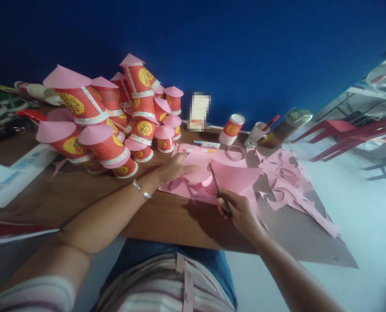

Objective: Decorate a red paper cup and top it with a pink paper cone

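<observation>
My left hand (176, 168) grips a piece of pink paper (196, 167) by its left part, thumb lying on top. That paper has a rounded left part and a wide flap reaching to the right. In my right hand (233, 206) is a pair of dark scissors (219, 190), fingers wrapped round the handles. The blades point up and away, at the paper between the rounded part and the flap. More pink sheets (183, 190) lie flat on the table beneath both hands.
Paper cups with pink cone tops (97, 138) are stacked at the left. Pink offcuts (287, 182) cover the table's right side. Behind the sheets are a tape roll (235, 152), a marker (199, 151), a red cup (232, 129) and a bottle (284, 128). Red plastic stools (345, 134) stand right.
</observation>
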